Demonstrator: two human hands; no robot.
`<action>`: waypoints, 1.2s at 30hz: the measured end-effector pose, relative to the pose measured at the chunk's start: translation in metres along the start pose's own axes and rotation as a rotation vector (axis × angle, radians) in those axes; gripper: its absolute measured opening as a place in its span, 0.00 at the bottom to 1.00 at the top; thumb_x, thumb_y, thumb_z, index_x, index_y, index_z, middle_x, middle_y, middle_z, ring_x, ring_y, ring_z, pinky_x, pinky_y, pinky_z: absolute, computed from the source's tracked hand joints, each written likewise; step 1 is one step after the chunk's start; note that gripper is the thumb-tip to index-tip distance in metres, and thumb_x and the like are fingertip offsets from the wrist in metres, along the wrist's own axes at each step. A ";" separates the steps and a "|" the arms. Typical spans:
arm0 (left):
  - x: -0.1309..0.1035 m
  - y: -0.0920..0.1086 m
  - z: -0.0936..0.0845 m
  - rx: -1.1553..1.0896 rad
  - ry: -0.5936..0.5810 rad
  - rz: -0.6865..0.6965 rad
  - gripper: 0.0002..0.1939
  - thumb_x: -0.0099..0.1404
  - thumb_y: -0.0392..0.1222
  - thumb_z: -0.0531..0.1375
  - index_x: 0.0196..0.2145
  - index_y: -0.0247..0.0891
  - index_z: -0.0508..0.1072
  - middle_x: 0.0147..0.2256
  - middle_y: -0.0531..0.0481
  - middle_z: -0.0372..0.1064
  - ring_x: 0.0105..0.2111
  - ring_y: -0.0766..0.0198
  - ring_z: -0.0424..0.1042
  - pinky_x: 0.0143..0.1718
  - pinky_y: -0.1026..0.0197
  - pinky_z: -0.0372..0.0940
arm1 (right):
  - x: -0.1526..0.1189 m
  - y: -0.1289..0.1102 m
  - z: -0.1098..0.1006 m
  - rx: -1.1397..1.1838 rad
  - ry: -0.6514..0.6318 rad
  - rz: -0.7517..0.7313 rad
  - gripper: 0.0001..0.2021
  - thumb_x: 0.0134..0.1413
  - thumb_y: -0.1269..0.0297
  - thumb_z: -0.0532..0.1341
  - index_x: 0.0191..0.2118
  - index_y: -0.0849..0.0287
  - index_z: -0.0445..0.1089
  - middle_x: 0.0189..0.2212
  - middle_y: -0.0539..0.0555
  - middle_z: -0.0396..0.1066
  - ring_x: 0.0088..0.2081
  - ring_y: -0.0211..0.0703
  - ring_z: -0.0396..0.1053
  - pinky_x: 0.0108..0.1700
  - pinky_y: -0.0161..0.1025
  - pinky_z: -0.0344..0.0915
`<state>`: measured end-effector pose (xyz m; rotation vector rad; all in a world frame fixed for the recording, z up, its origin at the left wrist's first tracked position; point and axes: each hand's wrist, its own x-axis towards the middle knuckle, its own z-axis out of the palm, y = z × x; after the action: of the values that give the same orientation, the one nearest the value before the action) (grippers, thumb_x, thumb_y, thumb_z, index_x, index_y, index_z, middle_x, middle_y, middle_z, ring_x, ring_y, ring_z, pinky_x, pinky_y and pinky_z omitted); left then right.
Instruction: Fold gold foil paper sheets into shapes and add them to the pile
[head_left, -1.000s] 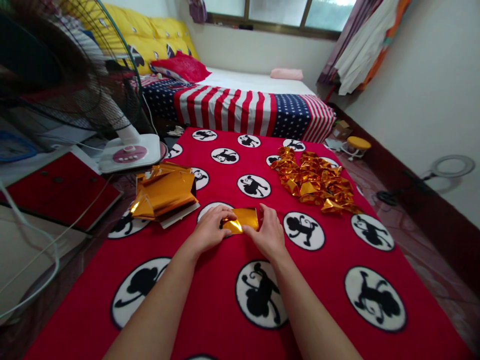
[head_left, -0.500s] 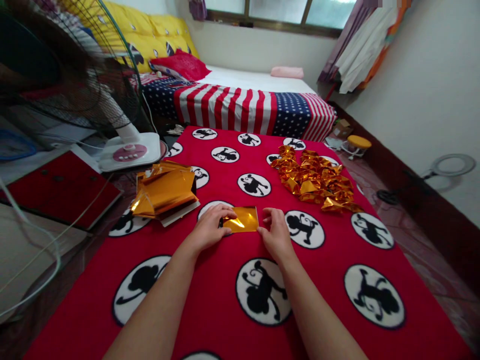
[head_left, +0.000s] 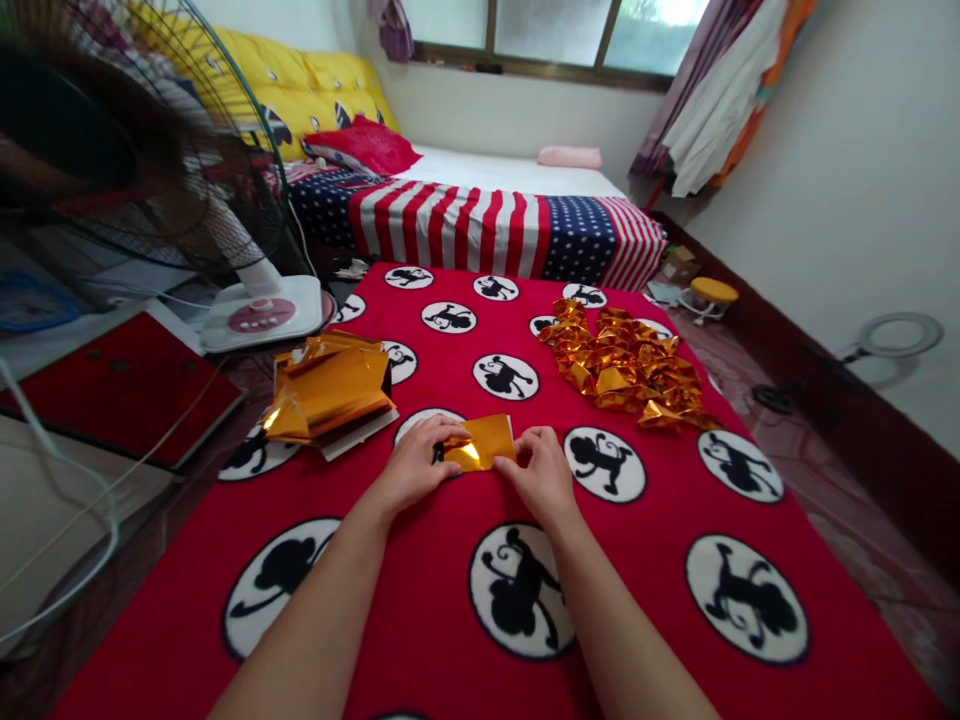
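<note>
A shiny gold sheet (head_left: pixel 484 442) with a pale edge lies on the red cloth (head_left: pixel 420 610) patterned with black monkeys in white circles. At its left end my left hand (head_left: pixel 424 458) is closed on it, fingertips on top and thumb at the near edge. My right hand (head_left: pixel 537 466) pinches the right end, its thumb on the near right corner and its fingers curled at the side. A stack of gold sheets (head_left: pixel 334 388) lies to the left. Several folded gold pieces (head_left: pixel 619 365) form a pile to the right.
A fan (head_left: pixel 262 308) stands at the left beside a red panel (head_left: pixel 120 385). Beyond the cloth is a bed with a striped, starred cover (head_left: pixel 465 225). On the floor at the right are a yellow stool (head_left: pixel 714 291) and a ring-shaped stand (head_left: pixel 900 335).
My right hand has moved slightly left and now grips the gold sheet's right end. The sheet's right side is a little tilted. The whole view has shifted slightly.
</note>
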<state>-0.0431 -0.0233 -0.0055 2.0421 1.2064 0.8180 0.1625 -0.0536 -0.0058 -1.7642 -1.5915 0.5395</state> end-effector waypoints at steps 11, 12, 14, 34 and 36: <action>0.004 0.002 0.004 -0.720 0.365 -0.325 0.29 0.52 0.57 0.67 0.46 0.33 0.76 0.38 0.41 0.77 0.39 0.56 0.76 0.37 0.61 0.69 | 0.001 -0.011 0.008 0.877 -0.071 0.190 0.13 0.40 0.59 0.70 0.25 0.59 0.65 0.22 0.46 0.67 0.25 0.35 0.63 0.30 0.33 0.58; 0.004 0.003 0.005 -0.746 0.363 -0.343 0.27 0.51 0.57 0.68 0.41 0.32 0.77 0.33 0.44 0.78 0.33 0.59 0.76 0.33 0.63 0.68 | 0.000 -0.013 0.009 0.881 -0.078 0.176 0.13 0.40 0.59 0.70 0.26 0.59 0.66 0.22 0.46 0.67 0.25 0.36 0.63 0.30 0.33 0.59; 0.003 0.006 0.007 -0.774 0.382 -0.371 0.23 0.49 0.56 0.69 0.34 0.32 0.79 0.27 0.48 0.76 0.26 0.63 0.72 0.27 0.65 0.65 | -0.003 -0.014 0.011 0.882 -0.089 0.136 0.13 0.42 0.59 0.70 0.27 0.58 0.67 0.24 0.47 0.67 0.27 0.36 0.64 0.32 0.34 0.61; 0.002 0.014 0.015 -0.697 0.362 -0.376 0.16 0.53 0.51 0.68 0.26 0.33 0.78 0.23 0.52 0.73 0.22 0.67 0.68 0.24 0.67 0.63 | -0.002 -0.007 0.017 0.870 0.067 0.124 0.12 0.50 0.55 0.66 0.28 0.59 0.70 0.24 0.48 0.67 0.27 0.36 0.63 0.31 0.33 0.60; 0.002 0.014 0.016 -0.668 0.369 -0.366 0.16 0.53 0.51 0.68 0.26 0.32 0.78 0.23 0.51 0.73 0.23 0.66 0.69 0.25 0.67 0.63 | -0.002 -0.007 0.018 0.864 0.076 0.125 0.13 0.50 0.55 0.66 0.27 0.59 0.69 0.23 0.48 0.66 0.26 0.36 0.62 0.30 0.33 0.60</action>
<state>-0.0232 -0.0300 -0.0043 1.1277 1.2279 1.2379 0.1448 -0.0516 -0.0137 -1.1918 -0.9573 1.0181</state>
